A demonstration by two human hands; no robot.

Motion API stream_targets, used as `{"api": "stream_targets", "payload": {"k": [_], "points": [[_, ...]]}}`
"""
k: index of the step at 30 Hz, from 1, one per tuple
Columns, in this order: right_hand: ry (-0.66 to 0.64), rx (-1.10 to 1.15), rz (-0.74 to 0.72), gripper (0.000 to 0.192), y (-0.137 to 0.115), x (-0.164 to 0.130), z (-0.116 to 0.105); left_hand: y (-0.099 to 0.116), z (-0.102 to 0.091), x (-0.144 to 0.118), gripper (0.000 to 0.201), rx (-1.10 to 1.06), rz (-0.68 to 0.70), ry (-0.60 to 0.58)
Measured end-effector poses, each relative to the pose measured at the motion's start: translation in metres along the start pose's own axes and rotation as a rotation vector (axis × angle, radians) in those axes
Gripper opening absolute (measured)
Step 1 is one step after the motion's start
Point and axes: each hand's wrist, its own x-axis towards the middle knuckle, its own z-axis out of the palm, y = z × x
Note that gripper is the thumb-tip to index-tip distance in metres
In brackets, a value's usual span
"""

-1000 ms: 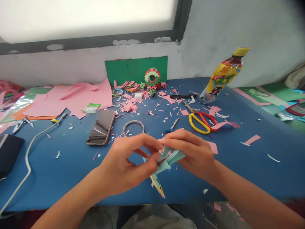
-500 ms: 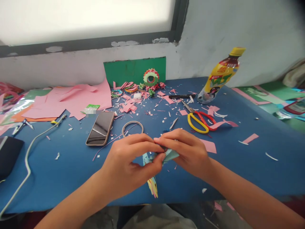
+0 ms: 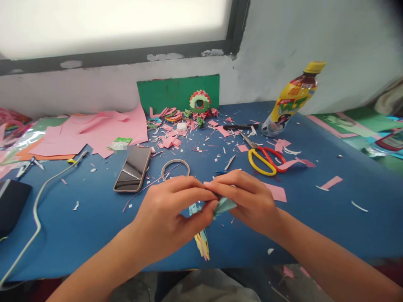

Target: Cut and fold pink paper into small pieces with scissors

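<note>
My left hand (image 3: 178, 207) and my right hand (image 3: 247, 199) meet over the front part of the table. Between their fingertips is a light blue folded paper piece (image 3: 225, 205), pinched from both sides. Fingers cover much of it. Below my left hand hangs a strip of folded paper (image 3: 202, 245), light blue above and yellow and pink at the lower end; whether it joins the held piece is hidden. Just beyond the hands lies a ring of tape (image 3: 175, 162). Beside my right hand rests a pink paper piece (image 3: 276, 193).
Scissors (image 3: 264, 161) lie past my right hand, with a tilted bottle (image 3: 292, 100) behind. A phone (image 3: 133, 170) and a white cable (image 3: 38, 209) are on the left. Pink sheets (image 3: 94, 132), paper scraps and a paper ring (image 3: 200, 102) by a green board (image 3: 163, 96) line the back.
Almost nothing differs. Both hands keep their pinch on the light blue paper, and the hanging strip has swung slightly to the right.
</note>
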Motion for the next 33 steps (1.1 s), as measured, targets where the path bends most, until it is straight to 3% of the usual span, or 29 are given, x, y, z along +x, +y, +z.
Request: {"api": "stream_targets", "payload": {"k": [5, 22, 28, 33], "points": [[-0.001, -0.001, -0.003, 0.032, 0.001, -0.001, 0.001, 0.001, 0.001, 0.0, 0.007, 0.083, 0.062, 0.028], [0.005, 0.013, -0.021, 0.039, 0.0, -0.001, 0.001, -0.001, 0.003, 0.0, 0.008, 0.137, 0.091, 0.024], [0.022, 0.043, -0.024, 0.044, -0.001, 0.0, -0.001, -0.003, 0.0, 0.001, 0.009, 0.137, 0.02, 0.083], [0.036, 0.042, -0.042, 0.047, -0.002, 0.0, -0.002, -0.012, -0.007, 0.0, 0.008, 0.175, -0.127, 0.174]]}}
